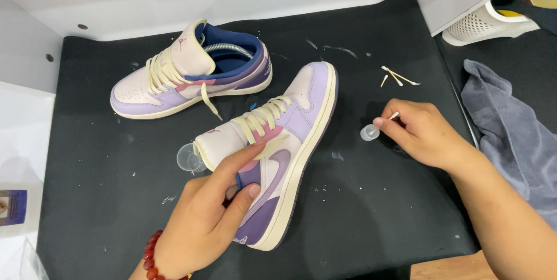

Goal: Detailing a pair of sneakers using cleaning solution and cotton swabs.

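Mid black mat (360,210), left hand (203,222) clamps the lilac-and-cream leather sneaker (284,146) tilted up; right hand (420,135) pinches a cotton swab (393,116) at a small clear cap (369,132). Cleaning looks underway imo, 2nd matching sneaker (191,77) near the back edge untouched.

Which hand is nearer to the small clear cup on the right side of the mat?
Right. The right hand holds a swab at the small clear cup; the left hand grips the near sneaker, well away.

Open mat (371,210) between shoe (284,146) and towel (510,129)
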